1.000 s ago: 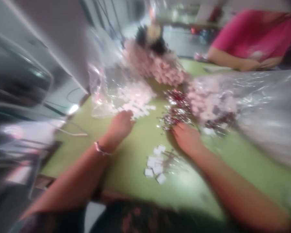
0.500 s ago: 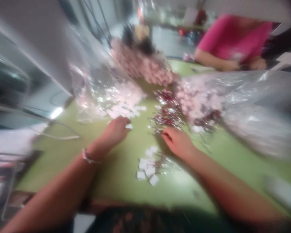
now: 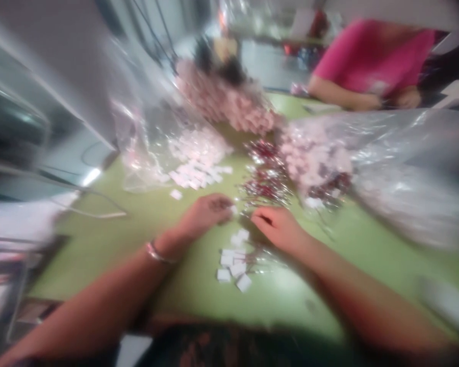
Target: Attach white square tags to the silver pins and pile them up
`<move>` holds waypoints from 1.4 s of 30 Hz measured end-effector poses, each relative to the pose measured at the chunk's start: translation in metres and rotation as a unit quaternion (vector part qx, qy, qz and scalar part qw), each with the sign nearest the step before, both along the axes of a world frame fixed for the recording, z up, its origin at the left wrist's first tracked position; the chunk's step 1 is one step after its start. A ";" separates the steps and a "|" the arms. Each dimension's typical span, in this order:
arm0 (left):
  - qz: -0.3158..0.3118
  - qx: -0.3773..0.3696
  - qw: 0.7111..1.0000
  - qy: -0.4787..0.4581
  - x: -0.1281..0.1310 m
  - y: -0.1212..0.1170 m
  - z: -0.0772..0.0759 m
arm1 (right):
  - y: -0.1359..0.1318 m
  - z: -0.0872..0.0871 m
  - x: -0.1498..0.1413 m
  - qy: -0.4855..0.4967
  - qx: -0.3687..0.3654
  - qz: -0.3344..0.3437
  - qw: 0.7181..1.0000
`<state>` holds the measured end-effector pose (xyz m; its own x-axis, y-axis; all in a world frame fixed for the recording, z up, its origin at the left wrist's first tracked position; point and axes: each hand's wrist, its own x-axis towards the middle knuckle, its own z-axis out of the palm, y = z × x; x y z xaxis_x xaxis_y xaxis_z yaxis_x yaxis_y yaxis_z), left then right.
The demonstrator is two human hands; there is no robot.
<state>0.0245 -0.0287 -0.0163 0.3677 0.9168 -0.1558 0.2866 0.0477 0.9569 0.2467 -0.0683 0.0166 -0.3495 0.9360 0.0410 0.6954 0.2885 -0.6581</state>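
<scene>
My left hand (image 3: 208, 214) is closed in a pinch, with a small white tag (image 3: 233, 209) showing at its fingertips. Close by on the right, my right hand (image 3: 277, 224) has its fingers pressed together; what they hold is too blurred to make out. Just beyond it lies a heap of shiny red and silver sprigs (image 3: 265, 186). Nearer to me several white tags (image 3: 237, 269) rest on the table, with thin stems (image 3: 262, 259) reaching right from them. A pile of loose white tags (image 3: 195, 175) lies beyond my left hand.
The green table (image 3: 110, 255) carries a clear plastic bag (image 3: 137, 148) at left and a large one (image 3: 405, 188) at right, beside pale pink bunches (image 3: 309, 153). More pink bunches (image 3: 229, 102) lie behind. Across the table sits a person in a pink top (image 3: 375, 61).
My left hand has moved right from the tag pile toward my right hand, carrying a white tag. One tag now lies apart at the pile's near edge. My right hand has barely shifted.
</scene>
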 end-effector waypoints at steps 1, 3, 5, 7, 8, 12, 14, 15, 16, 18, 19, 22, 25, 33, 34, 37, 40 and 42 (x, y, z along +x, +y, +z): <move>-0.005 -0.018 1.000 -0.017 0.002 -0.001 -0.002 | -0.001 0.000 -0.001 0.010 -0.009 0.004 1.000; -0.014 -0.028 0.999 -0.039 0.004 -0.003 -0.004 | -0.001 0.000 -0.003 0.021 -0.024 0.006 0.999; -0.020 -0.025 0.998 -0.054 0.005 -0.004 -0.004 | -0.001 0.001 -0.003 0.021 -0.038 0.003 0.999; -0.024 -0.011 0.998 -0.057 0.005 -0.005 -0.002 | -0.001 0.002 -0.003 0.026 -0.066 0.000 0.997; -0.027 0.005 0.998 -0.053 0.006 -0.006 -0.001 | 0.000 0.003 -0.003 0.033 -0.090 0.000 0.995; -0.060 0.121 0.991 -0.018 0.007 -0.012 0.009 | 0.000 0.011 -0.003 0.097 -0.233 -0.005 0.968; -0.082 0.160 0.984 -0.005 0.008 -0.015 0.012 | -0.001 0.014 -0.005 0.131 -0.287 -0.012 0.949; -0.087 0.160 0.983 -0.003 0.009 -0.015 0.012 | -0.001 0.014 -0.006 0.141 -0.295 -0.018 0.945; -0.090 0.148 0.985 -0.003 0.009 -0.016 0.010 | -0.002 0.014 -0.007 0.143 -0.288 -0.023 0.947; -0.079 0.110 0.991 -0.004 0.011 -0.016 0.005 | -0.002 0.009 -0.008 0.124 -0.230 -0.031 0.965; -0.070 0.093 0.993 -0.003 0.012 -0.016 0.002 | -0.002 0.006 -0.009 0.106 -0.193 -0.030 0.975; -0.047 0.067 0.997 0.006 0.016 -0.017 -0.006 | -0.005 -0.004 -0.009 0.046 -0.107 -0.011 0.993; -0.047 0.063 0.997 0.019 0.020 -0.018 -0.008 | -0.008 -0.008 -0.009 -0.004 -0.075 0.004 0.997; -0.109 0.187 0.974 0.068 0.022 -0.024 0.008 | 0.015 0.001 0.014 -0.123 0.054 -0.014 0.991; -0.154 0.203 0.965 0.061 0.022 -0.024 0.012 | 0.018 -0.002 0.017 -0.156 0.084 -0.044 0.983; -0.242 0.237 0.938 0.073 0.017 -0.020 0.025 | 0.023 -0.014 0.020 -0.236 0.114 -0.054 0.964; -0.061 0.218 0.933 0.280 -0.006 -0.005 0.039 | 0.023 -0.022 0.016 -0.289 0.134 -0.034 0.947; 0.064 0.181 0.877 0.441 -0.029 0.009 0.045 | 0.023 -0.022 0.012 -0.311 0.144 -0.033 0.939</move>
<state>-0.0049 -0.0200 0.0283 0.1411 0.9898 -0.0181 0.9373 -0.1276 0.3242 0.2592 -0.0457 -0.0057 -0.3305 0.9382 0.1027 0.9423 0.3341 -0.0192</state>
